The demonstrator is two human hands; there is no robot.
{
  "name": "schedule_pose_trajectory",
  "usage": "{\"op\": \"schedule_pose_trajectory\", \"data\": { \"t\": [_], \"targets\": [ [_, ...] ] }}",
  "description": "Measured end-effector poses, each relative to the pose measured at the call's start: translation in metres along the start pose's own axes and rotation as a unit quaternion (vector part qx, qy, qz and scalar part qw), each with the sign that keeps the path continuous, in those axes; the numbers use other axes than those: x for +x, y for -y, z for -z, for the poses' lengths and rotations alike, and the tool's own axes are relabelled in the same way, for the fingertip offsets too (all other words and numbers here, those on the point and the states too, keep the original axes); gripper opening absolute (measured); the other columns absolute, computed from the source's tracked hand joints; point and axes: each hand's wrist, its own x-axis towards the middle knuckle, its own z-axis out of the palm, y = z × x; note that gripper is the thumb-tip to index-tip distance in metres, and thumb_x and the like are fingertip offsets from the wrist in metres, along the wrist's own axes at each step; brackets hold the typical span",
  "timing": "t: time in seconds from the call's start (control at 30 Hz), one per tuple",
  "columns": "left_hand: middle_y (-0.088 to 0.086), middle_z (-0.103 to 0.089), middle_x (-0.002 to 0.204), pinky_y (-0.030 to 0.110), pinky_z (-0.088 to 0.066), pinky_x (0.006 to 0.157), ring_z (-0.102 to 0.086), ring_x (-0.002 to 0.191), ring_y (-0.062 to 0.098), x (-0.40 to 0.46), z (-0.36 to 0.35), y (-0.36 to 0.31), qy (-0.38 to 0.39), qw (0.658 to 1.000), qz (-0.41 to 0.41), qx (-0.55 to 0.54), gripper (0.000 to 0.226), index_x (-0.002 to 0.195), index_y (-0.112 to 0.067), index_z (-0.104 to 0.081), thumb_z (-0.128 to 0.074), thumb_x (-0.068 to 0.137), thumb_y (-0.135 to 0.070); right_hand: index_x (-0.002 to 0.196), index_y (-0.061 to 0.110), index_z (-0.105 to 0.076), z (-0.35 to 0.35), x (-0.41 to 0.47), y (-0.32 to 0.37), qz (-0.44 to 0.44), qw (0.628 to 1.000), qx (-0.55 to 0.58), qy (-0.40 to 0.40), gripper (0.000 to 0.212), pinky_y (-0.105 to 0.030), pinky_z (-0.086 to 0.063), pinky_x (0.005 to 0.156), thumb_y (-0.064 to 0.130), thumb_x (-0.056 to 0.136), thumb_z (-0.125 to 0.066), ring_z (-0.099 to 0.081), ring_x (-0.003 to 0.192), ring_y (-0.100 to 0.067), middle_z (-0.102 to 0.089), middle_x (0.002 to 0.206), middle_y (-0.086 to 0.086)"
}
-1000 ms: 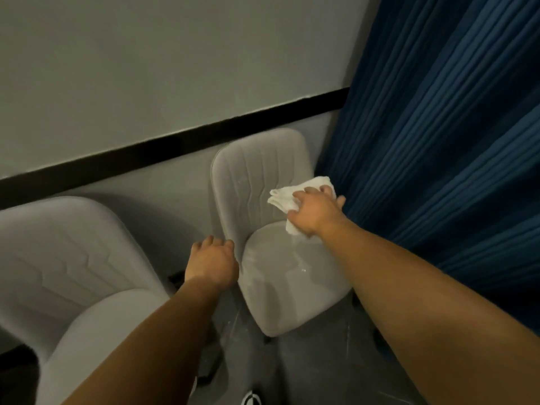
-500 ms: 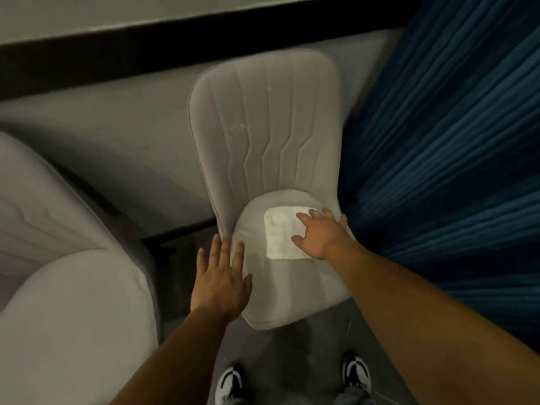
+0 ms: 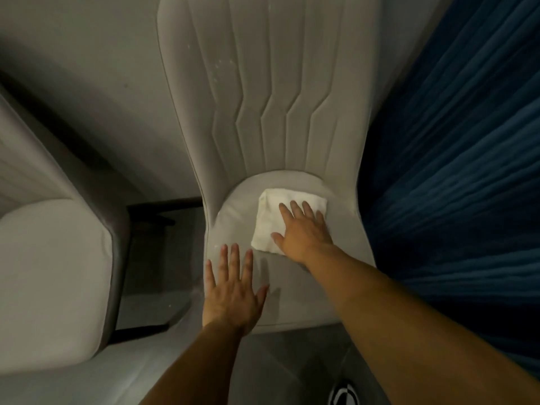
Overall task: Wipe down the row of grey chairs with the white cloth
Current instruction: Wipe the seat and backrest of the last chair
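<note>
Your right hand lies flat, fingers straight, pressing the folded white cloth onto the far part of the grey padded chair's seat. Your left hand, fingers spread, rests flat on the seat's near left edge. Second grey chair stands left; blue pleated curtain right.

Setting: we read an indoor seating or waiting area, exact type unclear.
Seating: padded grey chairs side by side along a wall.
Drapery: dark blue pleated curtain.
Floor: grey tiles.
</note>
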Motion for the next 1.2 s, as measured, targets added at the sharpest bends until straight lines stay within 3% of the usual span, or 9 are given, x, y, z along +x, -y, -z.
{"op": "schedule_pose_trajectory", "data": {
  "t": [0.2, 0.37, 0.53, 0.63, 0.8, 0.97, 1.07, 1.13, 1.2],
  "targets": [
    [0.007, 0.040, 0.151, 0.061, 0.019, 0.109, 0.036, 0.138, 0.031, 0.054, -0.064, 0.019, -0.036, 0.998, 0.036, -0.033, 0.082, 0.146, -0.028, 0.030, 0.008, 0.084, -0.078, 0.160, 0.041, 0.002, -0.057, 0.066, 0.007, -0.032, 0.999, -0.007, -0.030, 0.081, -0.070, 0.010, 0.114, 0.078, 0.094, -0.024, 0.013, 0.154, -0.036, 0.009, 0.171, 0.003],
    [0.004, 0.024, 0.159, 0.056, 0.005, 0.116, 0.028, 0.143, 0.026, 0.066, -0.107, 0.022, -0.070, 0.989, 0.072, -0.106, 0.082, 0.151, -0.037, 0.018, -0.006, 0.086, -0.081, 0.158, 0.046, 0.003, -0.092, 0.104, 0.003, -0.062, 0.992, -0.033, -0.108, 0.092, -0.074, 0.024, 0.103, 0.089, 0.079, -0.014, 0.017, 0.152, -0.040, 0.010, 0.171, 0.005],
    [0.006, 0.023, 0.160, 0.059, -0.021, 0.111, 0.021, 0.145, 0.032, 0.093, -0.100, 0.021, -0.109, 0.939, 0.220, -0.242, 0.086, 0.149, -0.039, 0.020, -0.009, 0.083, -0.084, 0.159, 0.048, -0.005, -0.073, 0.153, 0.003, -0.047, 0.986, -0.016, -0.159, 0.089, -0.074, 0.017, 0.108, 0.089, 0.080, -0.016, 0.006, 0.154, -0.039, 0.000, 0.171, 0.003],
    [0.008, 0.013, 0.162, 0.057, -0.026, 0.109, 0.003, 0.146, 0.037, 0.098, -0.101, 0.016, -0.102, 0.935, 0.247, -0.233, 0.086, 0.148, -0.039, 0.020, -0.006, 0.080, -0.086, 0.158, 0.046, -0.015, -0.065, 0.176, 0.006, -0.035, 0.982, -0.008, -0.186, 0.085, -0.075, 0.010, 0.111, 0.085, 0.082, -0.023, -0.003, 0.153, -0.038, -0.011, 0.169, -0.001],
    [0.011, -0.037, 0.144, 0.053, -0.047, 0.090, -0.048, 0.119, 0.033, 0.107, -0.102, 0.032, -0.151, 0.915, 0.265, -0.263, 0.084, 0.149, -0.044, 0.009, -0.009, 0.079, -0.087, 0.148, 0.044, -0.033, -0.063, 0.190, 0.005, -0.029, 0.975, -0.008, -0.219, 0.078, -0.074, -0.001, 0.112, 0.082, 0.080, -0.031, -0.017, 0.146, -0.037, -0.027, 0.161, -0.005],
    [0.007, -0.047, 0.136, 0.045, -0.048, 0.075, -0.057, 0.105, 0.029, 0.112, -0.108, 0.036, -0.172, 0.910, 0.263, -0.269, 0.088, 0.149, -0.043, 0.012, -0.005, 0.076, -0.089, 0.149, 0.045, -0.032, -0.066, 0.192, 0.003, -0.014, 0.974, -0.007, -0.224, 0.088, -0.071, -0.002, 0.110, 0.090, 0.074, -0.026, -0.018, 0.144, -0.036, -0.028, 0.159, -0.004],
    [0.009, -0.059, 0.127, 0.044, -0.046, 0.077, -0.060, 0.103, 0.032, 0.124, -0.104, 0.048, -0.129, 0.895, 0.316, -0.288, 0.095, 0.150, -0.034, -0.017, -0.005, 0.074, -0.089, 0.152, 0.046, -0.026, -0.067, 0.180, 0.001, 0.017, 0.981, -0.017, -0.192, 0.095, -0.072, 0.000, 0.112, 0.094, 0.070, -0.025, -0.011, 0.149, -0.034, -0.020, 0.164, -0.002],
    [0.012, -0.064, 0.113, 0.043, -0.042, 0.073, -0.059, 0.090, 0.032, 0.135, -0.099, 0.050, -0.131, 0.885, 0.342, -0.287, 0.085, 0.128, -0.026, -0.042, -0.010, 0.076, -0.086, 0.154, 0.047, -0.021, -0.074, 0.159, 0.000, 0.051, 0.986, -0.029, -0.158, 0.097, -0.071, 0.003, 0.113, 0.095, 0.070, -0.026, -0.005, 0.151, -0.032, -0.012, 0.167, 0.002],
    [0.012, -0.064, 0.103, 0.040, -0.037, 0.067, -0.052, 0.078, 0.029, 0.139, -0.097, 0.048, -0.150, 0.886, 0.342, -0.275, 0.073, 0.106, -0.024, -0.042, -0.011, 0.078, -0.084, 0.154, 0.049, -0.016, -0.086, 0.129, 0.000, 0.087, 0.985, -0.038, -0.144, 0.098, -0.069, 0.005, 0.114, 0.097, 0.070, -0.023, -0.001, 0.152, -0.028, -0.009, 0.167, 0.006]
  ]
}}
